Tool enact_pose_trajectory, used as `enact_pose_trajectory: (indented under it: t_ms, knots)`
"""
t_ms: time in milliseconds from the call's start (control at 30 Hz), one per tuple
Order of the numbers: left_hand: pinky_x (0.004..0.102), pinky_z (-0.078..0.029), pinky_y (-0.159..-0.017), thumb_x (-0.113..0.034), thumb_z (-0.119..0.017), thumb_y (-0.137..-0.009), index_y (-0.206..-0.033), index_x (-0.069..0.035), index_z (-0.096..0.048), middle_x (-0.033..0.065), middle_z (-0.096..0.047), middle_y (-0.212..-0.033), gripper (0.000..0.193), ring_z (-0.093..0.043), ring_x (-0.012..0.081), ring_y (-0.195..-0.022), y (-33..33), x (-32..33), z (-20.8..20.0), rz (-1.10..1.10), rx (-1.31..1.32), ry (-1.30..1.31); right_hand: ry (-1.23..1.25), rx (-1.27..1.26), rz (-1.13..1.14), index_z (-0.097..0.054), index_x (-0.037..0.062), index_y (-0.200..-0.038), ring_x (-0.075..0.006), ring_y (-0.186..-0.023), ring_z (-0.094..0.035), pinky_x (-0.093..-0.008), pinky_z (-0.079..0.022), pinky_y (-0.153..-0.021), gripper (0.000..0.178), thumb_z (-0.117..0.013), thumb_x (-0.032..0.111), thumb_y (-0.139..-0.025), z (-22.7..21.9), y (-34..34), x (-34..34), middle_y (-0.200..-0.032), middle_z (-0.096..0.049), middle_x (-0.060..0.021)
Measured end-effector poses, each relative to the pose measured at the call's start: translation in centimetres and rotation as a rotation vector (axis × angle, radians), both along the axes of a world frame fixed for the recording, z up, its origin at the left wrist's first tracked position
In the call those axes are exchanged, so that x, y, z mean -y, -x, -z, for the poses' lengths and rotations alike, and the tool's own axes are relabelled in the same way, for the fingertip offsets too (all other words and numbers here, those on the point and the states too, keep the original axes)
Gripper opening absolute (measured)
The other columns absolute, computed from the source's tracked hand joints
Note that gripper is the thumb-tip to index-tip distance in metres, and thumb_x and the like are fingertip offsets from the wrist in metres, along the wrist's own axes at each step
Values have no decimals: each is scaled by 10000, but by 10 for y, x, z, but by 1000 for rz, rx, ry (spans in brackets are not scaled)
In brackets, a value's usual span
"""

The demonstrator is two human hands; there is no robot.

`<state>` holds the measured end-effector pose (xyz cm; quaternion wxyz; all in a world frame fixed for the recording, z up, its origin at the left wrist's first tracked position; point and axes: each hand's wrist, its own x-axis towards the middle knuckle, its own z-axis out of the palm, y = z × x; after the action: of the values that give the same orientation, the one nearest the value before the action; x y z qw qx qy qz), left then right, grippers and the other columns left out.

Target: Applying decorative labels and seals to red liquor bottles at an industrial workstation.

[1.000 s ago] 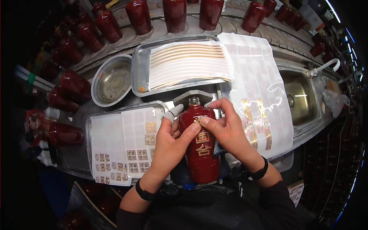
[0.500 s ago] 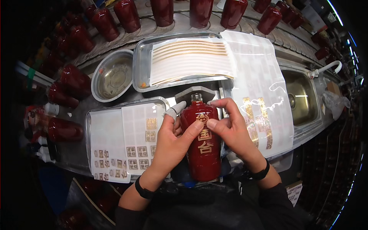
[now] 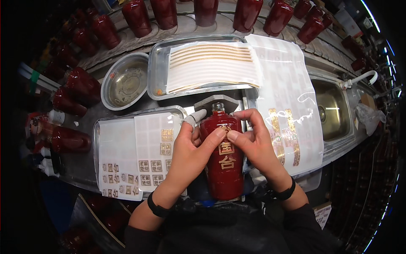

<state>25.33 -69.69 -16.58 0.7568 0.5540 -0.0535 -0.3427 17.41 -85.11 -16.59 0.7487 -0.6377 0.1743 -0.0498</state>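
Observation:
A dark red glass bottle (image 3: 225, 182) leans neck-away in front of me, its clear threaded mouth open. Gold lettering decals (image 3: 227, 149) run down its front. My left hand (image 3: 191, 149) grips the bottle's left shoulder, a pale finger cover (image 3: 195, 117) on one finger. Around the right shoulder curls my right hand (image 3: 256, 142). Both thumbs press side by side on the topmost round gold emblem, partly hiding it. Behind the neck is a grey angled support (image 3: 215, 101).
Decal sheets (image 3: 118, 148) lie in a left tray. A far tray (image 3: 158, 63) holds gold-striped sheets; a metal bowl (image 3: 127, 82) stands beside it. At right are a white sheet with gold strips (image 3: 292, 139) and a sink (image 3: 332, 110). Red bottles (image 3: 206, 12) line a conveyor beyond.
The bottles on the far conveyor have shifted along it, seemingly rightward. My hands stay on the bottle, with the thumbs moved slightly up the emblem.

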Motion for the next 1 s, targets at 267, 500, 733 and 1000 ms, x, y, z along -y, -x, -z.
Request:
enact_pose_trajectory:
  t_ms: [267,500,733,1000]
  knots:
    - [307,-538,-889,-148,-705,-908,-1198,48,-428,216,-608,-1186,447,-624,199,-1078,0,2,1,-19,19,12,97,35,32,-441,21,-1191,-64,-713,-627,-193,-495,-568,402,-684,141,-894,4,0,-2,-996,-611,-98]
    - [305,-534,-893,-161,-706,-911,-1185,46,-432,212,-620,-1167,439,-627,191,-1067,0,2,2,-1,29,5,159,-2,21,-469,13,-1189,-27,-659,-552,-177,-432,-531,423,-703,177,-878,9,1,2,-1005,-562,-61]
    - [301,-536,-887,-159,-704,-913,-1204,51,-432,206,-617,-1176,451,-628,190,-1065,1,2,2,-11,5,15,76,12,4,-461,13,-1186,-58,-717,-613,-192,-492,-572,404,-692,176,-896,6,1,1,-1038,-583,-91]
    - [280,-556,-801,-207,-720,-900,-1181,60,-431,194,-640,-1101,484,-655,184,-984,-6,6,-2,-3,-2,-46,113,27,35,-489,-4,-1113,-96,-733,-652,-202,-507,-563,337,-688,169,-904,3,-9,7,-1034,-593,-112]
